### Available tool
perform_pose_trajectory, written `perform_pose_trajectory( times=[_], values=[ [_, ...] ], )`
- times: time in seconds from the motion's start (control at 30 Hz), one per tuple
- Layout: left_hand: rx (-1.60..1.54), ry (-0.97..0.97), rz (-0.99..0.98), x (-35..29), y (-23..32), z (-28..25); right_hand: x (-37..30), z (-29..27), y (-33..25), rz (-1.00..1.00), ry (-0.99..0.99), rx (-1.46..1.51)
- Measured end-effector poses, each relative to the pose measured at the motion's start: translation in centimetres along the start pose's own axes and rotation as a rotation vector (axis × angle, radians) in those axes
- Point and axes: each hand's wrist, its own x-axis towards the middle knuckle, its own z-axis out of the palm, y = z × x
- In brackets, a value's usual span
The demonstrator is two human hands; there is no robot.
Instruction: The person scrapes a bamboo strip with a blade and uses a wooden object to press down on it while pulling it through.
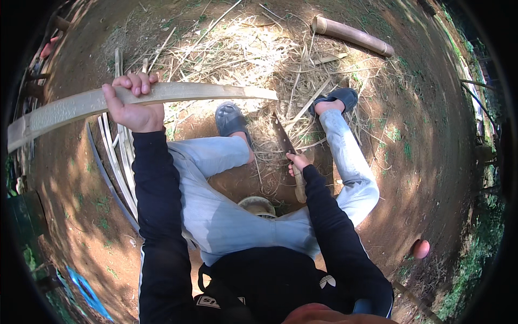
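My left hand (136, 103) is closed around a long, pale bamboo strip (199, 92), which runs from the far left to above my left foot. In my right hand (299, 162) is a machete (281, 134) with a dark, worn blade and a wooden handle; its blade slants up and to the left. The blade's tip is a little below the strip's right end, apart from it. Beside my left forearm, several split bamboo strips (125, 156) lie on the ground.
Shavings and thin slivers (243, 54) cover the ground ahead of my feet. A bamboo pole section (353, 36) lies at the far right. My sandals (231, 119) flank the shavings. A reddish round object (420, 249) rests at the lower right, and a blue item (89, 294) at the lower left.
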Motion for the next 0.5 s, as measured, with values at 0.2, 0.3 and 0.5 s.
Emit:
perform_pose_trajectory(
  times=[0.2, 0.3, 0.5],
  values=[
    [-0.002, 0.091, 0.083, -0.6, -1.5, -0.8, -3.3, -1.4, -2.2, -0.144, 0.115, 0.032],
    [0.009, -0.043, 0.026, -0.8, -0.9, -1.7, -8.1, -1.5, -3.8, -0.227, 0.049, 0.270],
    [-0.037, -0.336, -0.318, -2.0, -2.2, -2.6, -12.8, -4.0, -2.1, -0.286, 0.075, 0.440]
  ],
)
